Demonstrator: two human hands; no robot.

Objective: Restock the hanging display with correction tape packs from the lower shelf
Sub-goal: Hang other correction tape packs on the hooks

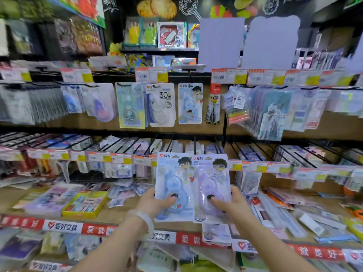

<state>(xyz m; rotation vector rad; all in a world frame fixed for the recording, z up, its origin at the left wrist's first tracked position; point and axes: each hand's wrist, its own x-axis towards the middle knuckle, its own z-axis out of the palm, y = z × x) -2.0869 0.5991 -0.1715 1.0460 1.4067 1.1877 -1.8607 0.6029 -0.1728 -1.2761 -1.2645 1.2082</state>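
I hold two correction tape packs upright side by side in front of the middle shelf. My left hand (pixel 155 203) grips the blue pack (pixel 174 173) by its lower left, thumb on the front. My right hand (pixel 229 205) grips the purple pack (pixel 213 179) by its lower right, thumb on the blister. Both packs show a cartoon boy with glasses. Above, on the hanging display, a matching blue pack (pixel 190 104) hangs beside a white 30m tape pack (pixel 162 105) and a green pack (pixel 130 106).
A red pen pack (pixel 213 104) hangs right of the blue pack. Wire hooks (pixel 172 143) jut forward from the middle row. The lower shelf (pixel 117 218) holds loose packs and a yellow box (pixel 84 205). Price tags line the rails.
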